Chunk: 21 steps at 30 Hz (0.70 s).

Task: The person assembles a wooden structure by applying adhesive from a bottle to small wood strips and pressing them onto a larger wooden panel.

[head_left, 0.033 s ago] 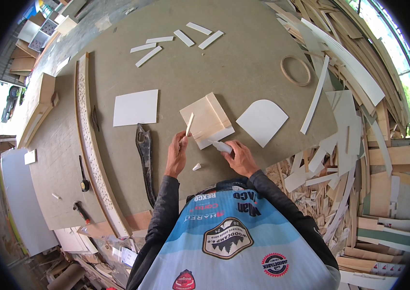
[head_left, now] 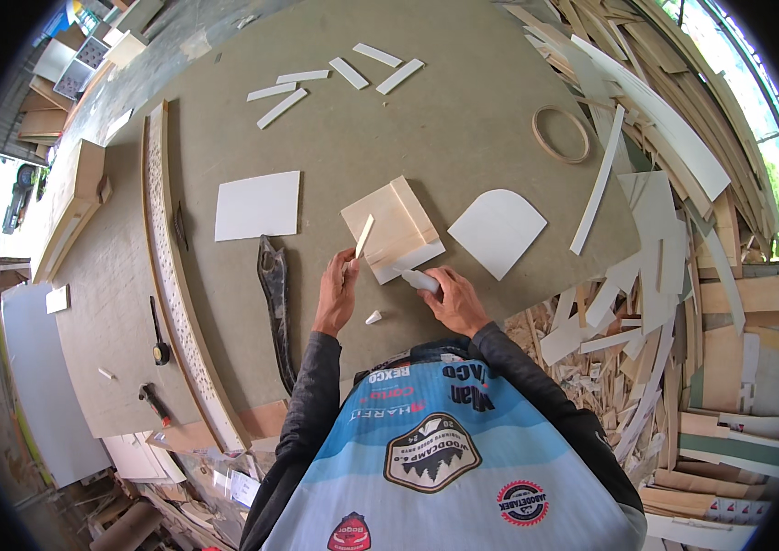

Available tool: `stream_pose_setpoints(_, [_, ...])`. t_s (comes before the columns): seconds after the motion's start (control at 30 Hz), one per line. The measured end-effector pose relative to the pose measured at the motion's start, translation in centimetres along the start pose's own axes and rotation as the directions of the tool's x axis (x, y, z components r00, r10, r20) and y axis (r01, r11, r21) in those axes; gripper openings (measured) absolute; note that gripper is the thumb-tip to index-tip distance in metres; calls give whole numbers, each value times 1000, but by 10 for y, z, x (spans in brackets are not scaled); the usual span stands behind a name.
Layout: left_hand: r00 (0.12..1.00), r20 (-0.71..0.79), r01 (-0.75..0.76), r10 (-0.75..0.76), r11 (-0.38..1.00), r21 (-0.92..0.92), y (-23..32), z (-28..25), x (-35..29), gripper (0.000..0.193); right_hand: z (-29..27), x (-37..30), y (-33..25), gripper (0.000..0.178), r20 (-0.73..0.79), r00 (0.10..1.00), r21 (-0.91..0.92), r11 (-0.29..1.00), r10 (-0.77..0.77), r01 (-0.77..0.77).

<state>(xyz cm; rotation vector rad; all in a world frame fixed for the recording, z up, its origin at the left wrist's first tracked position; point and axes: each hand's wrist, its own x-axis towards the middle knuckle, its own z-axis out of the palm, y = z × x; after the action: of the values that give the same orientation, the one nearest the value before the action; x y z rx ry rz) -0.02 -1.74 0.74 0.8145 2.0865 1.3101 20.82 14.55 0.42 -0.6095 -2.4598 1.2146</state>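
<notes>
My left hand (head_left: pixel 338 289) is closed round the lower end of a short, pale wooden strip (head_left: pixel 366 233), which sticks up at a slant. My closed right hand (head_left: pixel 455 301) grips a small whitish squeeze bottle (head_left: pixel 420 280), its nozzle pointing left at the near white edge of a wooden piece (head_left: pixel 386 219). That piece is squarish, with a raised band along its right side. Whether the nozzle touches it I cannot tell. A small white cap (head_left: pixel 374 318) lies between my wrists. To the right rests a white panel with a rounded end (head_left: pixel 499 231); on the left, a white rectangular panel (head_left: pixel 258 206).
Several white strips (head_left: pixel 350 73) lie at the far side of the table (head_left: pixel 463 119). A wooden ring (head_left: pixel 562 135) is at right, by heaped offcuts (head_left: pixel 646 248). Leftward are a black curved tool (head_left: pixel 274 294), a long perforated rail (head_left: pixel 173 275), a tape measure (head_left: pixel 162 353) and a hammer (head_left: pixel 154 402).
The strip in my left hand has tipped slightly to the right. The bottle in my right hand has shifted a little; the panels and other pieces stay where they were.
</notes>
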Motion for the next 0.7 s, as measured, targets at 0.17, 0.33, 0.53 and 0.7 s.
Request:
stream_pose_setpoints(0.17, [997,49,-68,57,964,256,-2,2,8,41,1,5,-7,28,70,998,-30,1000,10,-8])
stream_pose_setpoints(0.33, [998,40,-56,50,986,159,-8,4,10,41,0,7,-9,26,78,996,-46,998,-30,34])
stream_pose_setpoints(0.53, [998,33,-59,56,991,121,-14,3,11,42,3,7,-5,25,52,998,-35,999,-31,33])
stream_pose_setpoints(0.7, [999,33,-42,39,994,97,-13,2,10,42,-4,4,6,24,-9,1000,-77,997,-20,19])
